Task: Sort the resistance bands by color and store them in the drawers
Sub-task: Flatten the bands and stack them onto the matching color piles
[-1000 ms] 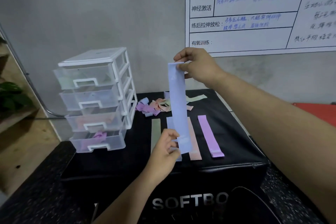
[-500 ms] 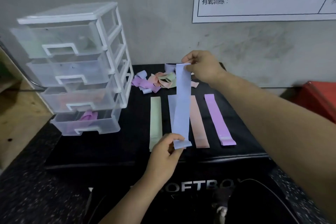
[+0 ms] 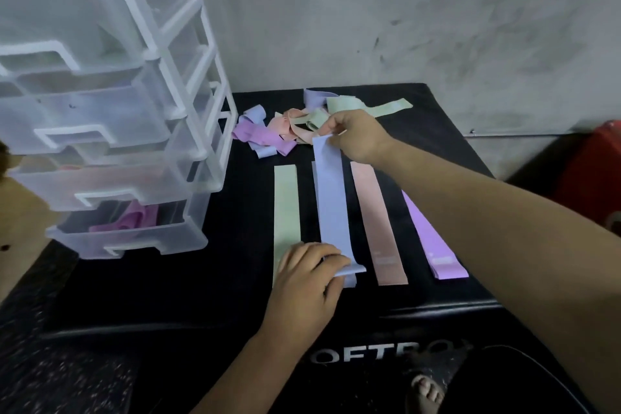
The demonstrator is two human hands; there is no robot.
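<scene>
Head view: a blue resistance band point(image 3: 331, 202) was held stretched between both hands, running from near to far. The right hand point(image 3: 356, 136) was pinched on its far end. The left hand point(image 3: 309, 276) was curled round its near end, thumb on top. Directly beneath lay a second blue band point(image 3: 350, 281), flat on the bench point(image 3: 168, 279), with only its near end and left edge exposed. Whether the two bands were touching could not be determined.

A green band point(image 3: 286, 212) lay flat just to the left. A peach band point(image 3: 376, 218) lay to the right and a purple band point(image 3: 433, 245) further right, partly covered by the right forearm. A pile of unsorted bands point(image 3: 289, 128) was located at the far side. The drawer unit point(image 3: 188, 77) stood at the left, and a crumpled purple band point(image 3: 134, 222) was visible in its bottom drawer point(image 3: 134, 247).

The step in hand was judged to be stacking the held band on its colour match. Recommended procedure:

1. Light tension should be kept on both ends until the long edges are aligned.
2. The near end should be set down first, flush with the end below.
3. The far end should then be lowered, and the pinch released only once the band lies flat.
4. Neither end should be released early, because elastic recoil was considered likely.
5. The forearm should be lifted clear, not dragged, so that the purple band is not disturbed.
</scene>
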